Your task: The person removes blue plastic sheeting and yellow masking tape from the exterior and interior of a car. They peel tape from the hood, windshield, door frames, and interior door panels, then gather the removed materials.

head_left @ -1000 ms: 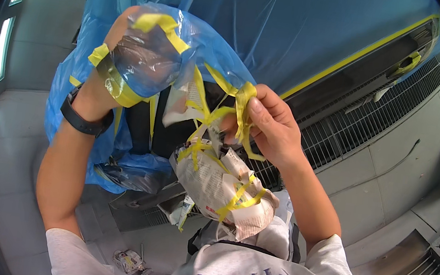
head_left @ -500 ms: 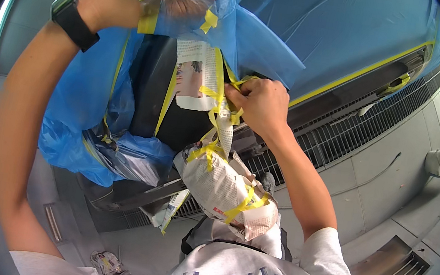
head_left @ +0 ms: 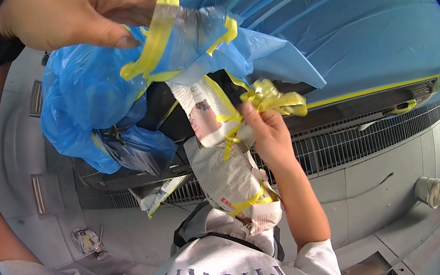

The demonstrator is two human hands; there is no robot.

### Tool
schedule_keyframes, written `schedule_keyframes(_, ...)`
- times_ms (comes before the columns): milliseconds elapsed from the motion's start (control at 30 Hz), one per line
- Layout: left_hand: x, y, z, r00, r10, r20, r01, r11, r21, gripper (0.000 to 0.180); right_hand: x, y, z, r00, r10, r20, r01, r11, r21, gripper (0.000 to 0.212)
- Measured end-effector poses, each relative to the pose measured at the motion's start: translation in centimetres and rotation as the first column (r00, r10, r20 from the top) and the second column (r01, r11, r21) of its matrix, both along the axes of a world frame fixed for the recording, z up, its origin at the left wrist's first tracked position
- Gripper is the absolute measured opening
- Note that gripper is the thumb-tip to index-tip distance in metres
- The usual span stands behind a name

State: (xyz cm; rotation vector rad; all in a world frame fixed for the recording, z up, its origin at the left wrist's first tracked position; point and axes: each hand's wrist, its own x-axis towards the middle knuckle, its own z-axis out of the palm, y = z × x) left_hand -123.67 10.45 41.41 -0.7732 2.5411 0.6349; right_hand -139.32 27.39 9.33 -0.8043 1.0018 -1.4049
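My left hand (head_left: 75, 7) is raised high and pinches a flap of blue plastic sheet (head_left: 85, 96) edged with yellow tape strips (head_left: 155, 38). My right hand (head_left: 263, 129) grips a crumpled bunch of yellow masking tape (head_left: 270, 97) still stuck to a piece of newspaper (head_left: 204, 113). A bundle of crumpled newspaper and tape (head_left: 233, 181) hangs below my right hand, against my chest. A dark car body panel (head_left: 172, 119) shows where the covering is peeled back.
Blue plastic covers the vehicle (head_left: 330, 35) above, bordered by a yellow tape line (head_left: 372, 91). A floor grating (head_left: 365, 141) runs along it. A tape roll (head_left: 429, 189) lies at right, a paper wad (head_left: 86, 241) on the grey floor at lower left.
My left hand has swung the blue plastic flap across and toward the camera. My right hand has pulled the yellow tape and newspaper further off the dark panel.
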Motion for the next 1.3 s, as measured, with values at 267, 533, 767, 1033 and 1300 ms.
schedule_keyframes(267,9.9,4.2,-6.9,0.987,0.116,0.115,0.012,0.648,-0.762,0.129,-1.5,-2.5,9.5,0.531,0.02,-0.847,-0.353,0.914,-0.199,0.038)
schedule_keyframes(533,22.2,-1.1,-16.0,0.828,0.504,-0.246,-0.561,0.754,-0.341,0.133,-4.8,-4.7,17.7,-0.472,-0.11,-0.875,-0.534,0.825,0.184,0.036)
schedule_keyframes(767,12.8,-10.7,-7.2,0.977,-0.105,-0.184,-0.021,0.818,-0.575,0.071,-6.6,-4.5,23.5,-0.316,0.364,-0.876,-0.065,0.913,0.403,0.035)
schedule_keyframes(1033,-12.8,-7.4,-0.9,0.209,-0.964,-0.163,-0.049,0.157,-0.986,0.011,-5.8,-2.2,23.2,-0.313,-0.108,-0.944,0.095,0.985,-0.144,0.025)
schedule_keyframes(1300,-19.5,-19.4,-6.1,0.362,-0.926,0.104,-0.066,-0.137,-0.988,0.029,-4.0,0.8,20.0,-0.431,-0.507,-0.746,-0.106,0.85,-0.516,0.052)
